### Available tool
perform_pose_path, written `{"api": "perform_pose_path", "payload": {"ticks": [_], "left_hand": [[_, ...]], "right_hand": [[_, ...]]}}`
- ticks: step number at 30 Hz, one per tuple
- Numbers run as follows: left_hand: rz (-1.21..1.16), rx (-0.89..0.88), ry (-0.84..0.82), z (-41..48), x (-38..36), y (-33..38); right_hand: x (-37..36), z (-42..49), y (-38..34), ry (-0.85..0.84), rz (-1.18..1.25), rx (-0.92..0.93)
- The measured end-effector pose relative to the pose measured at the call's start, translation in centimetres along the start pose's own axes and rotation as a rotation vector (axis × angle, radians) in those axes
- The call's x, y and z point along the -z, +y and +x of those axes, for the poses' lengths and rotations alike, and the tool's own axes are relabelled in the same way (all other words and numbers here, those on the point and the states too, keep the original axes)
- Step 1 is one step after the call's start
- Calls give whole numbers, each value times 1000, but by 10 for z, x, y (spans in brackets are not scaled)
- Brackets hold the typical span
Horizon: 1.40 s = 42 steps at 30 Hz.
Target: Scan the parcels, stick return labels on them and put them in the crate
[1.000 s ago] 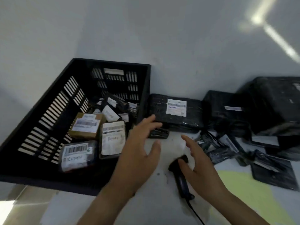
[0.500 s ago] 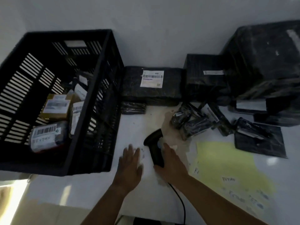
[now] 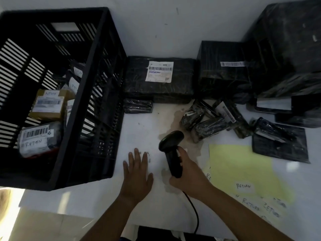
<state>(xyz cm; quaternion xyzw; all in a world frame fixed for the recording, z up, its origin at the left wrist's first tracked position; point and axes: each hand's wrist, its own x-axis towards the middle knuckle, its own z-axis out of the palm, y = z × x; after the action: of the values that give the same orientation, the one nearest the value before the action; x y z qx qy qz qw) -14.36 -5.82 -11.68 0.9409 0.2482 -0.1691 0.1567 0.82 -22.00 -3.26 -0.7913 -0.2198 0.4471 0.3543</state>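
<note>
Smooth white tabletop (image 3: 144, 129); slatted crate (image 3: 90, 70), crinkled black parcels (image 3: 182, 80)

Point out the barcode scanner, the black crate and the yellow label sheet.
barcode scanner (image 3: 171, 139): head view, on its dark scanning head.
black crate (image 3: 86, 80): head view, on the top rim of its right wall.
yellow label sheet (image 3: 239, 164): head view, on its bare yellow middle.
</note>
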Motion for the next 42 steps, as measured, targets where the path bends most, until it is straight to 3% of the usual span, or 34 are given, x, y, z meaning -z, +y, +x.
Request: {"api": "perform_pose_path", "payload": {"ticks": [3,9,13,17,20,25,28,42], "left_hand": [[-147,-57,30,10,11,24],[-450,-251,280,61,56,118],[-507,-165,251,97,71,163],[-512,-144,237,109,69,172],[-850,-155,203,88,79,169],[-1571,232,-107,31,101,155],[-1830,308,-62,7,105,149],[-1850,264,72,-17,150,138]], "right_hand": [[25,-35,6,48,131,-17],[61,-80,35,245,328,-9],[77,-99,48,344,432,-5],[91,-115,52,335,466,2],[100,-128,48,320,491,2],[106,-149,28,250,630,28],[101,-162,15,225,593,102],[85,-194,-35,153,411,195]]}}
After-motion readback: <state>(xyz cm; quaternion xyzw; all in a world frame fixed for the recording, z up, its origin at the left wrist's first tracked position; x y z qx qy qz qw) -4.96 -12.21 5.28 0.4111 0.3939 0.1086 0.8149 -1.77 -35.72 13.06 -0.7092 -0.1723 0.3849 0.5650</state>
